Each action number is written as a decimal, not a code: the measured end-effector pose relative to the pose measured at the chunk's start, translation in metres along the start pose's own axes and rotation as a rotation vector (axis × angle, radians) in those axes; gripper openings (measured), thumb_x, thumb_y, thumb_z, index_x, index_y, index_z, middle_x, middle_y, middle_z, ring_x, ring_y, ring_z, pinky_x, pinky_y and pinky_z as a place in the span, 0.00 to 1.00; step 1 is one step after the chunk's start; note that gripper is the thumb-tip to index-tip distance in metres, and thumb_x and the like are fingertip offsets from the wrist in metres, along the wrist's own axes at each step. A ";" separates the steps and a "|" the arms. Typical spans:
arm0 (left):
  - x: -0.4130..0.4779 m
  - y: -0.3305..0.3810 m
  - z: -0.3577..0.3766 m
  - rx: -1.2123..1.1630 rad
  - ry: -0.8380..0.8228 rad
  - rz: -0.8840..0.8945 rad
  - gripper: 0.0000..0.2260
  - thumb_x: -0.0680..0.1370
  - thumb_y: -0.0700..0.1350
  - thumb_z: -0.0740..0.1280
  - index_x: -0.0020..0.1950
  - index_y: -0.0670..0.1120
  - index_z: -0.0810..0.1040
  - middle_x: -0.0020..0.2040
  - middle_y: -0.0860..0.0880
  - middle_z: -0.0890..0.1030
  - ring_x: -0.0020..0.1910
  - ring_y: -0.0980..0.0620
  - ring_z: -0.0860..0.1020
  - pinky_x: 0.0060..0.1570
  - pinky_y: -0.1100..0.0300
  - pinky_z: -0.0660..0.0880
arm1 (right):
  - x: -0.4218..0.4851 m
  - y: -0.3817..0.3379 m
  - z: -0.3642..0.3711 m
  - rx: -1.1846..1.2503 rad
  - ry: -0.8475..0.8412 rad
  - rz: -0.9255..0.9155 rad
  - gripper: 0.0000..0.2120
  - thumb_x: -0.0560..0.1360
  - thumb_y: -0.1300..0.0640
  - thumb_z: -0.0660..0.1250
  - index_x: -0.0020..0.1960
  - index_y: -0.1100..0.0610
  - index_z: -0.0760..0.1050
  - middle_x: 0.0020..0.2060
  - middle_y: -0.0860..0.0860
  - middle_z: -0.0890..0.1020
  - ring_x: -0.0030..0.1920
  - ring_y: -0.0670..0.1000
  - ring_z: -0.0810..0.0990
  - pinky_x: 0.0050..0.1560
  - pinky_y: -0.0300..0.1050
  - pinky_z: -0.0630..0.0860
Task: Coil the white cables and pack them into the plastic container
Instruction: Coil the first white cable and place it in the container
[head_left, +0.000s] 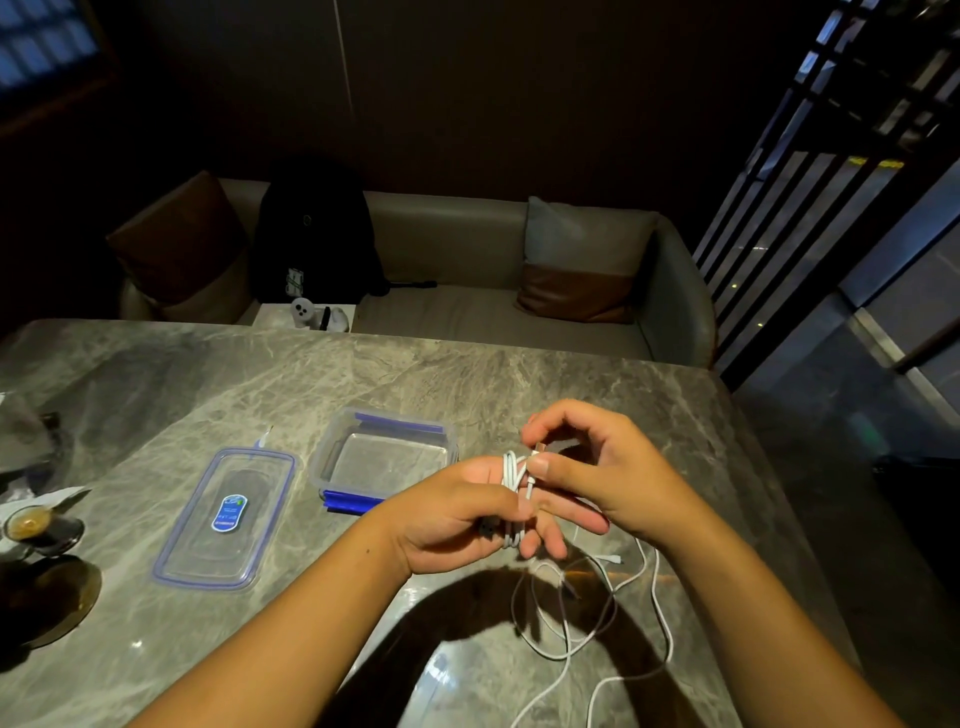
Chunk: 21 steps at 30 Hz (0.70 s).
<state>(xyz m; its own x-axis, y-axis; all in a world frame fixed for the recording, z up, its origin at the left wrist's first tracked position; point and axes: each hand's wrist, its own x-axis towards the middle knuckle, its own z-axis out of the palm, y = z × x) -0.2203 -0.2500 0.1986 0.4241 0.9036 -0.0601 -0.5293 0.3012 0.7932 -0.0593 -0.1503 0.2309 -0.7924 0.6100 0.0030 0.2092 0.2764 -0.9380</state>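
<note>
Two drinks at the far left edge of the table (311, 374): a glass (32, 525) of something dark, parked well apart from the work, probably to stay out of reach of trailing cable. Next along, lid (226, 519) lying flat with its label up, just beside the box and clear of its mouth so nothing blocks the drop. Then plastic container (384, 457), open, blue clips folded out, nothing inside as yet; set near the hands, likely for a short carry once a bundle is done.

Right of centre, left hand (457, 514) raised off the table, fingers closed around a small bundle of white cable (511, 475), thumb pressing across the loops to keep them from springing apart. Right hand (597, 467) touching it from the other side, thumb and forefinger pinching the cable's end at the top of the bundle, remaining fingers curled loosely beneath; seemingly tucking or wrapping that end to lock the coil.

Below and to the right, loose cables (597, 613) sprawled in slack loops on the table, one strand trailing off the near edge. Uncoiled still, so packing judged barely begun.
</note>
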 end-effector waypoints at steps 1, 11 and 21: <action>0.000 0.000 0.000 -0.004 -0.015 0.005 0.14 0.78 0.31 0.57 0.63 0.36 0.71 0.60 0.30 0.77 0.45 0.44 0.81 0.44 0.58 0.73 | 0.000 0.002 0.000 0.096 -0.018 0.021 0.08 0.74 0.61 0.72 0.52 0.54 0.81 0.50 0.53 0.84 0.53 0.53 0.83 0.55 0.48 0.80; 0.001 -0.007 -0.004 0.011 -0.008 -0.004 0.12 0.77 0.31 0.57 0.61 0.34 0.71 0.52 0.34 0.80 0.40 0.48 0.77 0.48 0.53 0.69 | -0.002 0.012 0.012 0.507 -0.219 0.215 0.15 0.80 0.58 0.63 0.64 0.60 0.79 0.52 0.59 0.84 0.50 0.58 0.83 0.53 0.48 0.81; 0.004 -0.013 -0.006 -0.216 -0.056 -0.056 0.23 0.79 0.48 0.50 0.68 0.34 0.65 0.56 0.30 0.77 0.44 0.43 0.80 0.50 0.53 0.72 | -0.002 0.015 0.013 0.439 -0.164 0.186 0.12 0.80 0.63 0.62 0.60 0.60 0.80 0.55 0.63 0.83 0.54 0.57 0.83 0.56 0.48 0.80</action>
<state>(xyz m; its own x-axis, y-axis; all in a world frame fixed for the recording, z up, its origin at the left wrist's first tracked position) -0.2158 -0.2481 0.1848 0.4943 0.8671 -0.0617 -0.6464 0.4140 0.6409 -0.0621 -0.1572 0.2123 -0.8515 0.4851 -0.1990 0.1224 -0.1853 -0.9750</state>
